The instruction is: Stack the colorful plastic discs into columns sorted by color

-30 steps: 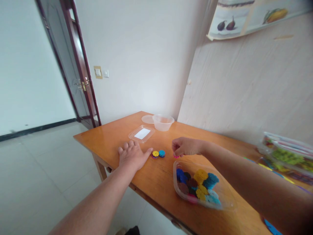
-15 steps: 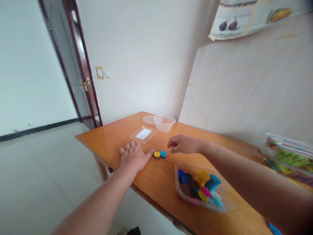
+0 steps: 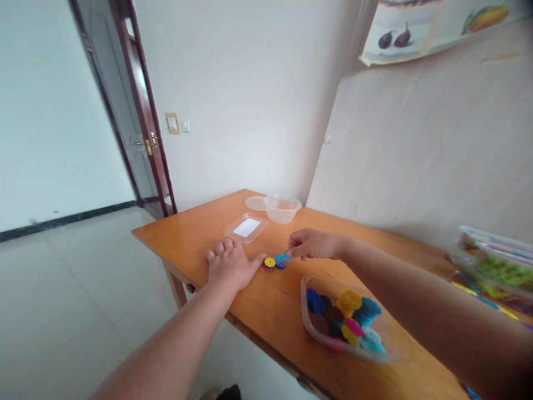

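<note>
My left hand lies flat on the wooden table with its fingers apart. Its thumb tip touches or nearly touches a small stack topped by a yellow notched disc. Beside that stack, touching it or nearly so, is a second small stack. Over this one my right hand pinches a light-blue notched disc, tilted at the fingertips. Nearer to me, below my right forearm, a clear plastic tray holds several loose discs in blue, brown, yellow, teal and pink.
A clear lid with a white label lies beyond my left hand. Farther back stand a translucent round bowl and its flat lid. Packed bags sit at the right, by a leaning board. The table's front edge runs below my left wrist.
My right hand has closed on the light-blue disc and tipped it up from the right stack. My left hand stays in place. The view has shifted slightly.
</note>
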Demonstrator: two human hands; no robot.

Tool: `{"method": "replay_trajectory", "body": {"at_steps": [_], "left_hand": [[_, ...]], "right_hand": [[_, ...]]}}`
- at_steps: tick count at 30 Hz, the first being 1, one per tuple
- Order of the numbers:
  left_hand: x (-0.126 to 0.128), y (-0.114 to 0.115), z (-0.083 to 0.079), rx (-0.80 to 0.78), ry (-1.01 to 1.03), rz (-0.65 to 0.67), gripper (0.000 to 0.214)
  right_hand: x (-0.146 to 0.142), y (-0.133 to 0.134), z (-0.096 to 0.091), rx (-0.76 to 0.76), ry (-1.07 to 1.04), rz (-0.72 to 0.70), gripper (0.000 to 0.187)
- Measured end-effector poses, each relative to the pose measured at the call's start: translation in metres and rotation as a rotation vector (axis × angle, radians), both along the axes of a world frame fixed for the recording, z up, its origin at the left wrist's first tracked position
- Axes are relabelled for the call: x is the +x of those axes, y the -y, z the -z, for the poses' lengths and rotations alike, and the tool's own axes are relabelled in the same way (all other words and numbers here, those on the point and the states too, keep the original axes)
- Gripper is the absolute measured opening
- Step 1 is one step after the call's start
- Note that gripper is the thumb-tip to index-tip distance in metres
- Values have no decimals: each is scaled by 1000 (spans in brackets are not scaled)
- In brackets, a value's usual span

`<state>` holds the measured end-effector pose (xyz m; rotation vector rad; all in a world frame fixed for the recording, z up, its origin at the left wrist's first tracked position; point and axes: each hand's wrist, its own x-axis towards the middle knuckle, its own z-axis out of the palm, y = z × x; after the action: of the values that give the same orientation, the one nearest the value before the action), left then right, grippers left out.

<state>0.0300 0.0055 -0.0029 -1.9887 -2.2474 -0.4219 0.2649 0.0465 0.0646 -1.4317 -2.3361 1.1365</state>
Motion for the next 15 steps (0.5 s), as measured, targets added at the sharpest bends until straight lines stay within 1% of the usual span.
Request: {"method": "replay_trajectory", "body": {"at_steps": [2,4,6,8,9,11,13,15], "left_hand": [[0,0,-1,-17,6,1,86],[0,0,-1,-26,7,3,83],[0,-1,-1,-30,3,2,81],[0,-2,0,-25,-1,-1,81],[0,-2,1,-19,0,-1,82],[0,-2,2,-3,5,0,85],[-1,-3,3,7,9,0,87],[-1,-2,3,8,12,-1,87]], "right_hand": [[16,10,-12,-81,-89,16,30],[35,21,-26,-177,-136,-41,33],[51,31,-38,-309,-99,-108,34],[59,35,-44,-332,-71,-114,35],[59,34,-44,-301,-59,-102,35],[49,27,-37,-180,-26,-76,32],[31,16,-24,-43,30,-72,31],[10,4,-11,105,122,-96,34]]}}
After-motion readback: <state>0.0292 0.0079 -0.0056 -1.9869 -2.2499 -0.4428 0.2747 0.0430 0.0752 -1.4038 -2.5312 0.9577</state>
